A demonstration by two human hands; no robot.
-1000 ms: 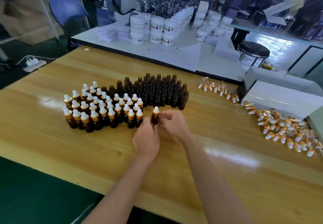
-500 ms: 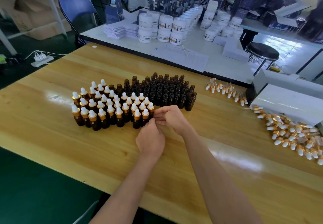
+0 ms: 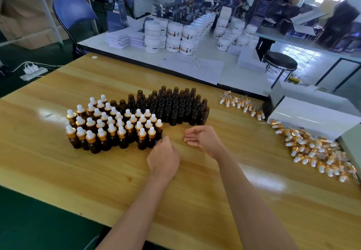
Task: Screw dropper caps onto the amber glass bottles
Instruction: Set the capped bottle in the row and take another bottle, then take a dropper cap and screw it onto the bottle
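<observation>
Several capped amber bottles (image 3: 109, 126) with white-and-gold dropper caps stand in rows at the left of the wooden table (image 3: 78, 171). Behind and right of them stand several uncapped amber bottles (image 3: 175, 109). My left hand (image 3: 163, 159) rests just right of the nearest capped bottle (image 3: 151, 137), fingertips close to it, holding nothing I can see. My right hand (image 3: 203, 137) hovers empty, fingers relaxed and pointing left, in front of the uncapped bottles. Loose dropper caps lie in a big pile (image 3: 312, 152) at the right and a smaller row (image 3: 240, 103) further back.
A white box (image 3: 312, 115) sits at the table's right edge beside the cap pile. Beyond is a white table (image 3: 230, 77) with several white jars (image 3: 173, 38), papers and dark cartons. A person works there. A blue chair (image 3: 74, 15) and black stool (image 3: 279, 62) stand nearby.
Both hands held a bottle and turned its dropper cap; that bottle now stands at the right end of the capped rows, and both hands have let go and drawn apart.
</observation>
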